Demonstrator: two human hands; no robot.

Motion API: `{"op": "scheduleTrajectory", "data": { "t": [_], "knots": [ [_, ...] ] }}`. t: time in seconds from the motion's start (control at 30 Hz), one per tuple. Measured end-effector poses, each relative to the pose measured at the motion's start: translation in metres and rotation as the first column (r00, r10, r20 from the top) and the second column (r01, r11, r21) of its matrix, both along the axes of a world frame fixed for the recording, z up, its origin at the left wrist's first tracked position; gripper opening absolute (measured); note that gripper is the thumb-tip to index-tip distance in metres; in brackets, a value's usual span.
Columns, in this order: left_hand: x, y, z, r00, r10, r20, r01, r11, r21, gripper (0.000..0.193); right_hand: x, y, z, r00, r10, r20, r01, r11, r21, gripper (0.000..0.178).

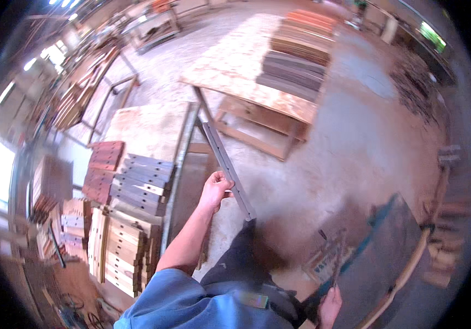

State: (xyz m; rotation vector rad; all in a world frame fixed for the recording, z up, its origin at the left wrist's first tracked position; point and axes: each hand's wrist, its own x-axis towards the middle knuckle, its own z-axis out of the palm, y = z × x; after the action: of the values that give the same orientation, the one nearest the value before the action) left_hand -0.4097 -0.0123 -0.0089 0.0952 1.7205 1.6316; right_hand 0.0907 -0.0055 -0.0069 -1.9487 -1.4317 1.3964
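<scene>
My left hand (217, 191) is closed round a long, narrow grey-brown wooden slat (225, 164) with small dark holes along it. The slat tilts in front of me, its far end toward the wooden table and its near end above my leg. Low on the right, my right hand (330, 306) is closed round a thin, rod-like thing (338, 263) that points away from me. Blur hides what kind of thing it is. To the left of my left arm are stacked pale wooden pieces (123, 252), grey slats (142, 181) and reddish slats (103, 170).
A wooden table (230, 66) ahead carries rows of orange, tan and dark slats (293, 71). A metal-edged bench (176, 181) runs along my left. At right stands a dark flat panel (389, 247) with a teal edge, beside a pale curved rail (400, 282) and more wood pieces (446, 241).
</scene>
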Motion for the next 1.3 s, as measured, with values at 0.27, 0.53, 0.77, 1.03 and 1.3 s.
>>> {"op": "scheduleTrajectory", "data": {
  "t": [0.27,0.53,0.77,1.03,1.3],
  "knots": [
    [-0.219,-0.087,-0.054,0.870,0.334,-0.363,-0.476,0.761,-0.441,0.031,-0.118,0.095,-0.060,0.948,0.308,0.084,-0.312,0.949,0.044,0.037],
    [-0.259,-0.147,-0.031,0.796,0.350,-0.494,-0.587,0.249,-0.770,0.042,-0.267,0.172,0.009,0.874,0.484,0.043,-0.476,0.870,-0.130,0.039],
    [-0.264,-0.134,-0.041,0.784,0.266,-0.561,-0.605,0.122,-0.787,0.049,-0.304,0.236,-0.006,0.716,0.682,0.146,-0.679,0.730,-0.077,0.042],
    [-0.280,-0.151,-0.068,0.942,-0.063,-0.330,-0.329,0.026,-0.944,0.045,-0.338,0.309,0.021,0.624,0.767,0.148,-0.759,0.640,-0.117,0.043],
    [-0.284,0.120,-0.050,0.667,-0.508,-0.545,-0.285,0.501,-0.817,0.038,-0.327,0.382,0.015,0.818,0.574,0.031,-0.574,0.819,-0.015,0.035]
  ]
}}
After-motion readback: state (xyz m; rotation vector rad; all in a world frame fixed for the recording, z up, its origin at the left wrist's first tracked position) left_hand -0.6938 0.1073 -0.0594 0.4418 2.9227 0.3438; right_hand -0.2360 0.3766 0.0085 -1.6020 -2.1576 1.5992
